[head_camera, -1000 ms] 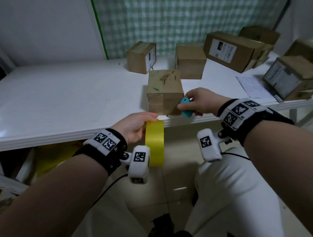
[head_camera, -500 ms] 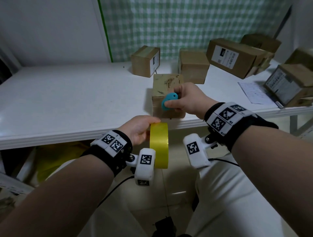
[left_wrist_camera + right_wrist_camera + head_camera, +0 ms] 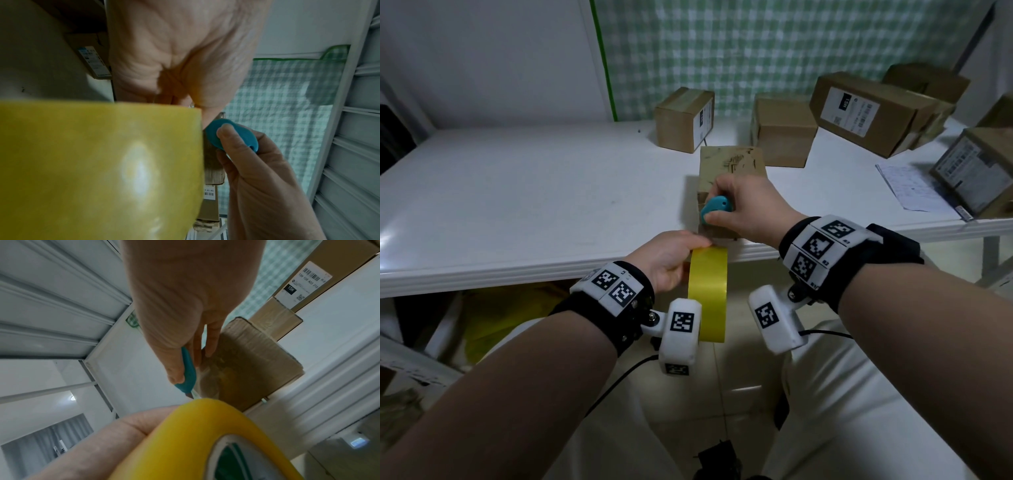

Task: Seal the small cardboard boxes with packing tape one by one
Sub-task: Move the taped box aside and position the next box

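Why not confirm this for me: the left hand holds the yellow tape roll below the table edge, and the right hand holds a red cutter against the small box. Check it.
One detail is wrong: the cutter is teal, not red, as the head view shows. The rest stands: the left hand holds the yellow tape roll below the table edge, and the right hand holds the cutter against the small box.

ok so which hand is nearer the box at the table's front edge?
Right. The right hand is against the box's near face, pinching a teal cutter. The left hand is lower, off the table edge, gripping the yellow tape roll.
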A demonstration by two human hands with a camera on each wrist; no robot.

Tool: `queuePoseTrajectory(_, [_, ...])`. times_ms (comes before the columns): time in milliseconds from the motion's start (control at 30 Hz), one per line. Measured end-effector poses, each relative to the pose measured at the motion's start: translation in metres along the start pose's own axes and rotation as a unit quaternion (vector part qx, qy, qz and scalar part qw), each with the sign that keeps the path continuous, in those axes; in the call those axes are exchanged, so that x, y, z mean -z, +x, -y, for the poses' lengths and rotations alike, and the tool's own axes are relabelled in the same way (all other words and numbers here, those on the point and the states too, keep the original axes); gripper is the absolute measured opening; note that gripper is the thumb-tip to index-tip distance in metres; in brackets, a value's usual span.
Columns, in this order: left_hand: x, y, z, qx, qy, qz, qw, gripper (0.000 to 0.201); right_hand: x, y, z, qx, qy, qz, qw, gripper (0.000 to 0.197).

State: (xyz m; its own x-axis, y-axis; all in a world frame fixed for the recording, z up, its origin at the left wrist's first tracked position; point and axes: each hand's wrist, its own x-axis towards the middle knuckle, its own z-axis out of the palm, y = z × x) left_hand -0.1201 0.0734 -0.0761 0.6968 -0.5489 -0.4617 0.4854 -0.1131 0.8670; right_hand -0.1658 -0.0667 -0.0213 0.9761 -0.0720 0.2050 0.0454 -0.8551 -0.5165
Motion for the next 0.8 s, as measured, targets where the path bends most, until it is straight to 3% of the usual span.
queuePoseTrajectory(167, [0.000,-0.001,-0.001,0.003,0.008,0.009,1.000,0.018,-0.005,0.002,0.000,0.003,-0.024,0.000,1.000,0.019])
queuePoseTrajectory(333, [0.000,-0.004,-0.003,0.008,0.004,0.015,1.000,0.006,-0.005,0.002,0.000,0.015,-0.049,-0.001,0.999,0.018])
queuePoseTrajectory(467, [0.000,-0.004,-0.004,0.012,-0.007,0.014,1.000,0.011,-0.006,0.003,-0.001,0.025,-0.074,0.010,0.997,0.018])
queuePoseTrajectory(800, [0.004,-0.008,-0.008,0.015,0.001,0.010,1.000,0.013,0.008,0.005,-0.005,0.023,-0.014,0.028,0.999,0.018])
